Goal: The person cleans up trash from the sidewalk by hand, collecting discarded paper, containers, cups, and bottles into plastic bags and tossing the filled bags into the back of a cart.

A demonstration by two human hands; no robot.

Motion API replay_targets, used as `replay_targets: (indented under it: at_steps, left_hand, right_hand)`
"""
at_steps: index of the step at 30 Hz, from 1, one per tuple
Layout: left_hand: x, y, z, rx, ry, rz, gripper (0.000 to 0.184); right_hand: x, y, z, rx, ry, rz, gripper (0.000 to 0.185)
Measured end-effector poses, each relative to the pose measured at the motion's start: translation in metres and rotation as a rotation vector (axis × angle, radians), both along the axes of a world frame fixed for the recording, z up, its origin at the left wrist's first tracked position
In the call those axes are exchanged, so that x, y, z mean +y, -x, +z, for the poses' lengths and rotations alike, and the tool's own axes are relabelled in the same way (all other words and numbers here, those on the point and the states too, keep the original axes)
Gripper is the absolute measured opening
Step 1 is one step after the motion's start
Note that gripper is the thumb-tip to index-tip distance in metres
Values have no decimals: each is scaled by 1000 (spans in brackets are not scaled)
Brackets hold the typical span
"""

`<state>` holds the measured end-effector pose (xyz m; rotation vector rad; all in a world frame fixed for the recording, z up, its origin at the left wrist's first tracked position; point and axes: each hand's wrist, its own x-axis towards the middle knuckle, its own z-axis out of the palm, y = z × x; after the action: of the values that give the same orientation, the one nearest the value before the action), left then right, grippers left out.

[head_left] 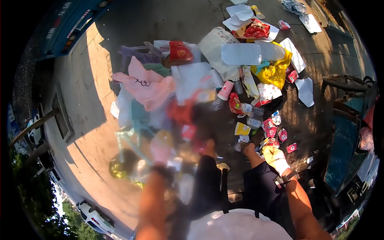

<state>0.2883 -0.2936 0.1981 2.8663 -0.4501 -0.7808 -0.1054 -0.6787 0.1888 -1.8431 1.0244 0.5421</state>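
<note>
Hanging over the ground [92, 116] on the near side of a spread of discarded packaging, the left hand [161, 147] shows as a pale gloved blur with the forearm coming up from below; this part of the view is smeared, so I cannot tell whether its fingers are apart, together or closed on something. Pale teal plastic [134, 140] lies just beside it to the left, and a pink bag [142, 82] with dark lettering lies farther out ahead. The right hand [276, 158], also in a pale glove and with a dark band [284, 179] at the wrist, has its fingers curled inward, but whether they grip anything cannot be made out. It is just on the near side of some crumpled red-and-white wrappers [271, 130], which lie on the ground. Beyond these are a clear bottle [251, 109] on its side, a yellow cup [242, 129] and a tipped pink cup [226, 90]. Farther out, a yellow bag [280, 70] lies beside a bulky white sack [214, 46], with a grid-patterned sheet [241, 54] across the sack. A blue vehicle [66, 30] stands at upper left.
</note>
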Motion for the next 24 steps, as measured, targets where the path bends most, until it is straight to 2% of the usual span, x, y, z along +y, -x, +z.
replay_targets:
  at_steps: [2, 3, 4, 6, 10, 11, 13, 14, 16, 17, 18, 20, 21, 22, 24]
  left_hand:
    - [23, -46, -50, -146, -115, -78, 41]
    - [32, -67, -73, -213, -204, -118, 44]
    - [32, -82, -95, -328, -286, -101, 50]
    - [19, -111, -133, -516, -437, 33, 66]
    - [13, -152, -195, -638, -655, -5, 86]
    - [27, -166, -217, -775, -555, -45, 83]
    - [34, -182, -237, -895, -553, -110, 66]
    - [32, -189, -240, -979, -541, -169, 55]
    - [47, -215, -240, -725, -318, 82, 42]
    - [48, -224, -236, -602, -198, 201, 36]
    - [38, -228, -227, -685, -94, 271, 32]
    - [15, -233, -205, -845, 138, 402, 27]
    - [15, -245, -196, -853, 362, 388, 25]
    - [16, -257, -186, -852, 587, 363, 23]
    - [-47, -234, -141, -755, 882, 383, 18]
  right_hand:
    - [15, -21, -52, -55, 7, 225, 26]
    - [22, -100, -17, 53, -93, 51, 28]
    - [38, -106, -52, 61, -81, -60, 33]
    - [42, -129, -97, 55, -226, 48, 34]
    - [52, -170, -191, 46, -142, 135, 34]
    - [54, -175, -218, -3, -122, 126, 34]
    - [60, -183, -260, -90, -51, 96, 33]
    - [62, -188, -282, -208, 96, 208, 34]
    - [65, -200, -319, -457, 407, 428, 37]
    - [67, -209, -323, -573, 568, 585, 45]
    - [71, -211, -343, -565, 538, 713, 45]
    - [80, -209, -387, -573, 645, 894, 46]
    - [78, -212, -402, -535, 736, 1063, 48]
    - [75, -216, -417, -598, 745, 1091, 48]
    - [74, -230, -426, -676, 816, 1050, 42]
